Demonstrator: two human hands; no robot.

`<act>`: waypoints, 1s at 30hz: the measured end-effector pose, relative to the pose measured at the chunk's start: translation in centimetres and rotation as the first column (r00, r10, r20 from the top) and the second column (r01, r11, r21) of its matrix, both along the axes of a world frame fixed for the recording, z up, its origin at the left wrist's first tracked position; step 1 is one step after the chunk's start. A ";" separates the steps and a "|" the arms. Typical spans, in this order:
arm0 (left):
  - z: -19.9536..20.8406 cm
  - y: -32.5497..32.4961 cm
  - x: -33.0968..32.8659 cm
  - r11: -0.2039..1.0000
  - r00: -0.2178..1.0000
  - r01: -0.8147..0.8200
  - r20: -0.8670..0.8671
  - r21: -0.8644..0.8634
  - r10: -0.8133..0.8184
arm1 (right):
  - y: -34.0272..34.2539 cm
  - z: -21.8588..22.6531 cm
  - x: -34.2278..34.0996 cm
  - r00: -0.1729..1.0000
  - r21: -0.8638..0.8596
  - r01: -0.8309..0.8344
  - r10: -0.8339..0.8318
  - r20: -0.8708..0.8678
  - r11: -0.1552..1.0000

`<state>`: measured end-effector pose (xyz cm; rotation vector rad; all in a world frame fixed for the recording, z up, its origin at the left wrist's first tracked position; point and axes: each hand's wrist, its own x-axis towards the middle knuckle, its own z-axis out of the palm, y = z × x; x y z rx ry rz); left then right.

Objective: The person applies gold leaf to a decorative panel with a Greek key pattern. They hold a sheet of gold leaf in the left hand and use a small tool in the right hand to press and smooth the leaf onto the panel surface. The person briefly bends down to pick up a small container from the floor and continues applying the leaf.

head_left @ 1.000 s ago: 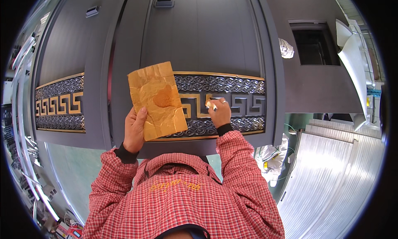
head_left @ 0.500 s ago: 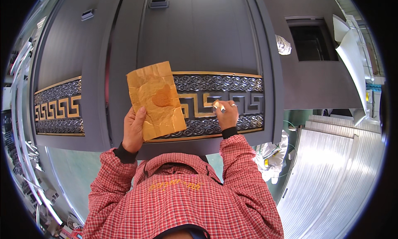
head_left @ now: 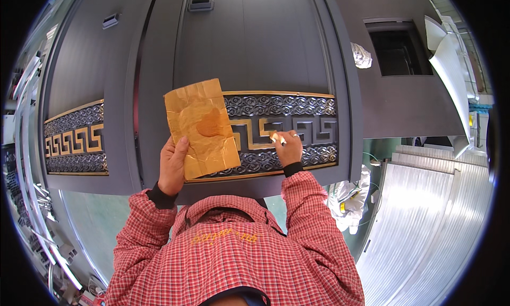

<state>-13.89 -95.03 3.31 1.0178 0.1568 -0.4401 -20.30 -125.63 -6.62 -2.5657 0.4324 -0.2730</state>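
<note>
The left hand (head_left: 172, 165) pinches a creased gold-stained paper sheet (head_left: 201, 126) by its lower corner, holding it up at ten o'clock over the dark door panel (head_left: 255, 45). The right hand (head_left: 288, 148) is clenched on a small pale applicator (head_left: 277, 138), its tip touching the gold key-pattern trim (head_left: 265, 133) at centre. A wavering stroke could smear gold onto the scrollwork, and the loosely held sheet could sag against the trim.

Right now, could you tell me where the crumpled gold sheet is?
In the head view the gold sheet is left of centre, held up by the left hand against the dark door panel, covering the left end of its gold key-pattern band.
</note>
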 end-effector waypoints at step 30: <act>-0.2 -0.9 -1.1 0.998 0.998 0.058 0.000 -0.036 -0.058 | 2.0 9.7 -0.9 0.969 0.202 0.027 -0.075 0.234 0.979</act>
